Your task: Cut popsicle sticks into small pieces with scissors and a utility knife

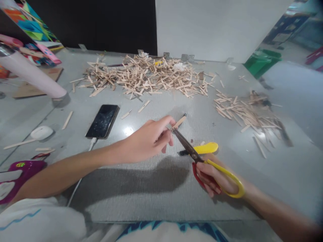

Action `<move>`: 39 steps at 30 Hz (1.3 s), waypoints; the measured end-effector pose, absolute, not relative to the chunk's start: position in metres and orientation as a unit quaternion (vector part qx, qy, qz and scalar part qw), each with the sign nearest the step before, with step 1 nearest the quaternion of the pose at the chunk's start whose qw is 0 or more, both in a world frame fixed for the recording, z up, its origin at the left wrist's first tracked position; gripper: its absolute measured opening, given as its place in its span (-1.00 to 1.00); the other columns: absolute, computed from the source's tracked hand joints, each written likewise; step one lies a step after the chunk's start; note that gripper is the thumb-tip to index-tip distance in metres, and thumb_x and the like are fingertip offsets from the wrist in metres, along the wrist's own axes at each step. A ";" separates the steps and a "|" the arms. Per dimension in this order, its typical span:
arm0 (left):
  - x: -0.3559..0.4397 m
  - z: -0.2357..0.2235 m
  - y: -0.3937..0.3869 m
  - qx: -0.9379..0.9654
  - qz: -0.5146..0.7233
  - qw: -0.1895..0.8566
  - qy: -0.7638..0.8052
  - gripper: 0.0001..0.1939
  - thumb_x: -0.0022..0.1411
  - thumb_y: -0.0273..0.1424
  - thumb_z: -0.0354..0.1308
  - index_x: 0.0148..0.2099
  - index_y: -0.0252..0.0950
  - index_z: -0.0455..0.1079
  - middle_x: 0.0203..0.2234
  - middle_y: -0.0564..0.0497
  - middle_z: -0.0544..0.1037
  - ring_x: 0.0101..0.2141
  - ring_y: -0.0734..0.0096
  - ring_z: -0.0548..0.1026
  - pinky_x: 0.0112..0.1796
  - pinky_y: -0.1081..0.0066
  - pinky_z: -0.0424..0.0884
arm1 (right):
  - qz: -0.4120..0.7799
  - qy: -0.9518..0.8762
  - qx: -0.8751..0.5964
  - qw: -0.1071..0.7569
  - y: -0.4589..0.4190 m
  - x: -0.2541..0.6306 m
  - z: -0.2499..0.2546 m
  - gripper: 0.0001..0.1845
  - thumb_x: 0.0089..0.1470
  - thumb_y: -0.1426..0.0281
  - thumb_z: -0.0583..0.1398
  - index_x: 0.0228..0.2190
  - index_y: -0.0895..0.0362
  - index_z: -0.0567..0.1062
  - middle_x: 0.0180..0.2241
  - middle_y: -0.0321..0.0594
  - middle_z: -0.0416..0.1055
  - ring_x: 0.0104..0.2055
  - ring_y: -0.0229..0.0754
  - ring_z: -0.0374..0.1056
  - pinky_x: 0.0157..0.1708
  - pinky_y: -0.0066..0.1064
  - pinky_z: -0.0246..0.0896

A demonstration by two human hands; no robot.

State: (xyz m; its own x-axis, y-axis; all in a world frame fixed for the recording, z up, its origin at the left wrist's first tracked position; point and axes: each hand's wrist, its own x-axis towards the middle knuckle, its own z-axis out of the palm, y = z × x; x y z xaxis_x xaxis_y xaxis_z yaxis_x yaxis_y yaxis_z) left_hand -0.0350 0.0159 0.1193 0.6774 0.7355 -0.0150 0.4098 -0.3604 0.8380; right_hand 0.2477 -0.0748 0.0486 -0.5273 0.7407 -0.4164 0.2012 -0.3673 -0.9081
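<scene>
My left hand (153, 134) pinches a short flat wooden stick (180, 121) between thumb and fingers; its free end points up and right and looks dark at the tip. In my right hand (214, 174) is a pair of scissors (186, 143) with one yellow and one red handle. The scissor tips meet the stick right beside my left fingertips, and I cannot tell how far the blades are apart. Under the scissors lies a yellow utility knife (207, 148) on the grey table (141, 188).
A large heap of wooden sticks (151, 79) lies along the back board, with a smaller pile (247, 111) at the right. To the left are a phone (103, 121) on a white cable, a pink bottle (32, 74), a white case (41, 133) and a purple object (27, 171).
</scene>
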 end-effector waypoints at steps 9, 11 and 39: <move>-0.035 0.115 0.016 0.811 0.170 0.430 0.360 -0.84 0.56 -0.42 0.01 0.11 -0.24 0.34 -0.36 0.04 0.70 -0.55 0.49 0.57 -0.50 0.52 0.39 | 0.690 -0.521 -0.474 0.166 -0.078 0.249 0.049 -0.11 0.38 -0.31 0.14 -0.74 0.02 0.22 -0.85 -0.40 0.07 -0.82 -0.33 0.12 -0.76 -0.51 0.02; -0.034 0.117 0.016 0.811 0.173 0.434 0.353 -0.84 0.56 -0.43 0.01 0.11 -0.25 0.34 -0.36 0.05 0.70 -0.55 0.49 0.58 -0.50 0.53 0.40 | 0.685 -0.525 -0.480 0.160 -0.079 0.248 0.051 -0.09 0.36 -0.34 0.13 -0.76 0.02 0.21 -0.86 -0.38 0.08 -0.83 -0.34 0.10 -0.79 -0.53 -0.02; -0.043 0.136 0.024 0.785 0.281 0.360 0.418 -0.82 0.55 -0.34 0.15 0.02 -0.27 0.55 -0.28 -0.01 0.69 -0.35 0.39 0.57 -0.37 0.44 0.41 | 0.708 -0.504 -0.390 0.302 -0.078 0.248 0.039 -0.26 0.37 -0.30 0.16 -0.46 0.09 0.47 -0.62 -0.32 0.34 -0.60 -0.21 0.34 -0.46 -0.35 0.46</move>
